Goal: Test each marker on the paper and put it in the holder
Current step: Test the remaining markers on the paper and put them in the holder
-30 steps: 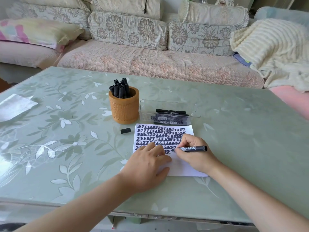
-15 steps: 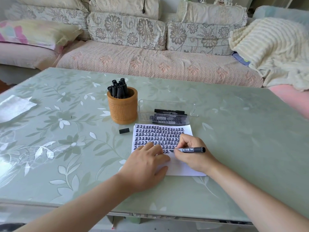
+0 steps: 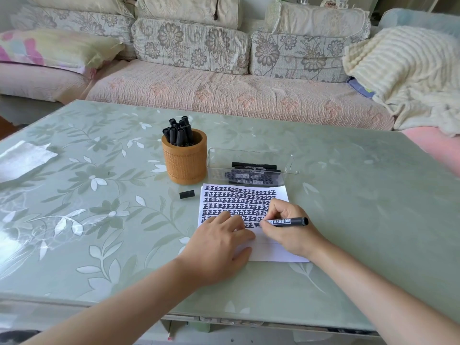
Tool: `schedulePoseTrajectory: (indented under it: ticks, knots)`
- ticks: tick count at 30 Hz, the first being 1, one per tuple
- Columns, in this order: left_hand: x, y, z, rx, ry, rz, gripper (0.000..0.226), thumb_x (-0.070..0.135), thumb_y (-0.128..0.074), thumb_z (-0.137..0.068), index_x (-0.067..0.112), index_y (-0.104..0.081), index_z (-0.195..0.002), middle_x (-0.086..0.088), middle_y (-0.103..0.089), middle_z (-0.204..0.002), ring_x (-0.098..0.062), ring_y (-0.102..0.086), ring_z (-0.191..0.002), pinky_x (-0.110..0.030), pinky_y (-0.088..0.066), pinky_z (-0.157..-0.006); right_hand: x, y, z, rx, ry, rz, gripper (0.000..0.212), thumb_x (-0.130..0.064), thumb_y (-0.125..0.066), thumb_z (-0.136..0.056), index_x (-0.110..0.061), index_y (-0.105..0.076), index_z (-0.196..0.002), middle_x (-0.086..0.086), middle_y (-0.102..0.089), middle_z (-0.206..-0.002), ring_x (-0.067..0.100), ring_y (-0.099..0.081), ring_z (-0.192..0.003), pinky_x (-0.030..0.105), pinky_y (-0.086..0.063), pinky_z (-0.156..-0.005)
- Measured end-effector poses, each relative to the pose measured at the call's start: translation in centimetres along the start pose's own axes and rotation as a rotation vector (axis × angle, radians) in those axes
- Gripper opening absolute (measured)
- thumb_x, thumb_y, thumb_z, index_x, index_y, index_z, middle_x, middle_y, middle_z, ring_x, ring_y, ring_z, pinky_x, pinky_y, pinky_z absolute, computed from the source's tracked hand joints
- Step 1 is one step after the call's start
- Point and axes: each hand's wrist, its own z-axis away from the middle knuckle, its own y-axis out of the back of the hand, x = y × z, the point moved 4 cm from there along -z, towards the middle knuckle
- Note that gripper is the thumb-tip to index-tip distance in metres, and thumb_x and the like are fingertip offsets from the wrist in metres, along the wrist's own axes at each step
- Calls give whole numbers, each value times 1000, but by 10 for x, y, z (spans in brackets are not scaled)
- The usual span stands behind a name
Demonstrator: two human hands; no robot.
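Note:
A white paper covered with rows of black marks lies on the table in front of me. My right hand grips a black marker with its tip on the paper at the lowest row of marks. My left hand rests flat on the paper's left part and holds it down. An orange woven holder stands behind the paper to the left, with several black markers upright in it. A clear plastic tray behind the paper contains more black markers.
A black marker cap lies on the table left of the paper. A crumpled clear plastic sheet sits at the far left. The green floral table ends near me; a sofa with cushions and a blanket stands behind.
The marker tip has made small writing strokes on the lowest row. My left hand stays on the paper.

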Motion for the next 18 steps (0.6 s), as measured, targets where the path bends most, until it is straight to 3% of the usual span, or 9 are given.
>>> schedulePoseTrajectory:
  ticks: [7, 12, 18]
  knots:
    - [0, -1, 0, 8, -9, 1, 19, 40, -55, -85, 34, -66, -99, 9, -54, -93, -17, -49, -80, -29, -44, -62, -2, 1, 0, -32, -1, 33, 23, -3, -70, -78, -7, -50, -67, -8, -51, -62, 8, -44, -58, 23, -34, -54]
    - [0, -1, 0, 12, -17, 6, 19, 40, -56, -85, 34, -66, -99, 10, -55, -93, -16, -49, -81, -28, -43, -62, -4, 1, 0, -23, -5, -13, 18, -11, -61, -67, -10, -44, -64, -4, -46, -61, 12, -40, -59, 29, -30, -55]
    - [-2, -1, 0, -2, -39, 9, 20, 40, -55, -85, 34, -65, -101, 10, -55, -93, -16, -51, -80, -26, -41, -62, -3, 11, -3, 53, -68, -195, 23, 3, -65, -84, -6, -49, -71, -5, -50, -50, 13, -41, -46, 26, -32, -47]
